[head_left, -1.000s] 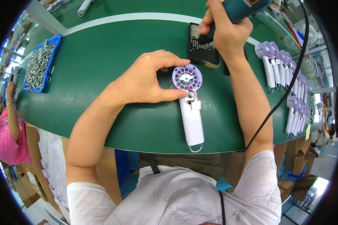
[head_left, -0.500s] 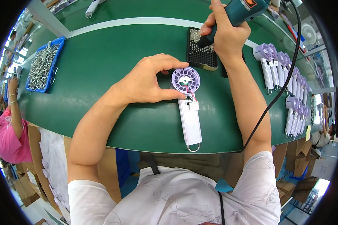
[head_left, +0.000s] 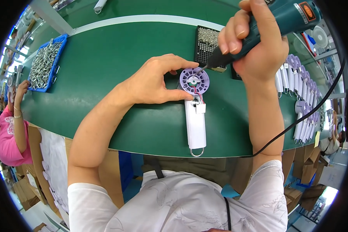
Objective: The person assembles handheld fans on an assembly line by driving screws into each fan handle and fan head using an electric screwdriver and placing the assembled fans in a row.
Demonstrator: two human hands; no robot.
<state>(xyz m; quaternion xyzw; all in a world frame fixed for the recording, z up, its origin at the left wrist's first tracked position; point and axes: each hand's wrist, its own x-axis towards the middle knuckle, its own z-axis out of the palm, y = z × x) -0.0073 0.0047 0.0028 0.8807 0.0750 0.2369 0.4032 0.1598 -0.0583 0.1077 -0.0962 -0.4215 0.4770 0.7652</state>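
A small handheld fan [head_left: 196,123] lies on the green table in front of me, its round purple head with spokes and a motor uppermost. A white handle with a metal loop at its end points toward me, and thin wires run out near the neck. My left hand [head_left: 158,79] grips the fan head between thumb and fingers from the left. In my right hand [head_left: 261,46] is a teal electric screwdriver [head_left: 284,23], tilted, its bit reaching the upper rim of the fan head. Whether a screw sits on the bit is too small to tell.
Behind the fan stands a black screw tray [head_left: 205,48] with many small screws. A blue basket [head_left: 50,83] of metal hooks is at the left. Rows of assembled fans [head_left: 303,85] line the right side. The screwdriver's black cord [head_left: 297,121] hangs beside my right forearm. Someone in pink [head_left: 12,135] works at far left.
My right hand has brought the screwdriver from the screw tray toward me and right, so its bit is now at the fan head. The left hand keeps its hold on the fan.
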